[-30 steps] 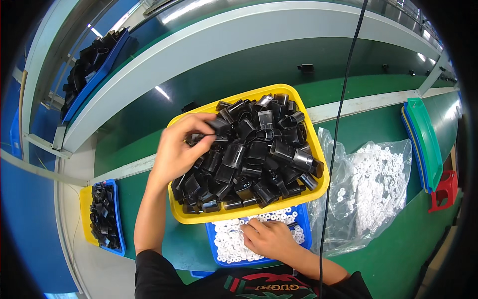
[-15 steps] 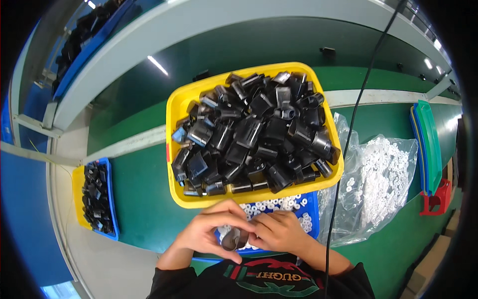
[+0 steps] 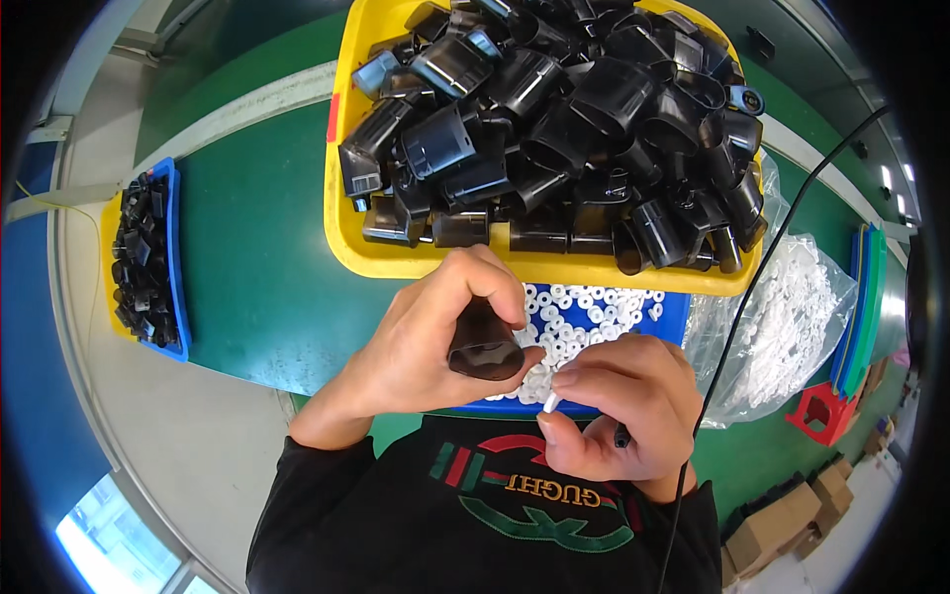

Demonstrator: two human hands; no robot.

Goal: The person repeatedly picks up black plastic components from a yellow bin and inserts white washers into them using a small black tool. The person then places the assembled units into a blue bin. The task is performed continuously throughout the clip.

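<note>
My left hand (image 3: pixel 411 332) is wrapped round a hollow black plastic housing (image 3: pixel 485 348), its open end toward me. Close by on the right, my right hand (image 3: pixel 638 396) pinches a small white washer (image 3: pixel 551 402) between thumb and forefinger. The dark tip of a thin black object (image 3: pixel 621 436) pokes out among the curled fingers of that hand; the rest of it is hidden. Beneath both hands, loose white washers (image 3: pixel 564 342) lie in a blue tray (image 3: pixel 675 322). The two hands are slightly apart.
A yellow bin (image 3: pixel 341 183) heaped with black housings (image 3: pixel 534 139) stands beyond my hands. Right of it lies a clear bag (image 3: pixel 787 327) of white washers. A black cable (image 3: pixel 757 287) hangs across the right side. Another filled bin (image 3: pixel 174 257) is at left.
The hands, together at the housing before, have separated. My right hand has drawn back to the right and shows a white washer in its pinch. The whole view has shifted closer.
</note>
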